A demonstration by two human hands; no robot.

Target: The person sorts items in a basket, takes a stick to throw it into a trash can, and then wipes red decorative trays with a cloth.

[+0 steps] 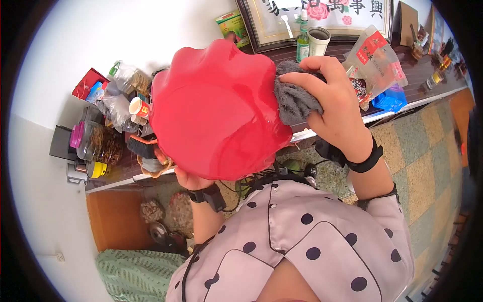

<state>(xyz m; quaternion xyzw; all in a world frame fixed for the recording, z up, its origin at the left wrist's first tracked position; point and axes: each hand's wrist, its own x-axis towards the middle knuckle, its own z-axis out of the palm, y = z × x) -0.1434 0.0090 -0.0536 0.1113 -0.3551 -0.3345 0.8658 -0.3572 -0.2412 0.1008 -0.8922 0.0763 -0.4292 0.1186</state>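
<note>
A glossy red fruit plate [214, 113] with a scalloped, wavy rim is held up tilted in front of me, its broad smooth face toward the camera. My left hand [191, 180] grips it at the lower left edge; most of those fingers are hidden behind the plate. In my right hand [334, 103] a bunched dark grey cloth [296, 95] is pinched between thumb and fingers. The cloth presses against the plate's right rim. Both wrists wear black straps.
Behind the plate runs a dark wooden counter [352, 53] with a framed calligraphy picture [322, 15], a green bottle [302, 40], a paper cup [318, 41] and a plastic bag [375, 60]. Leftward stand a jar [98, 142], a brush [141, 147] and a basket [153, 166].
</note>
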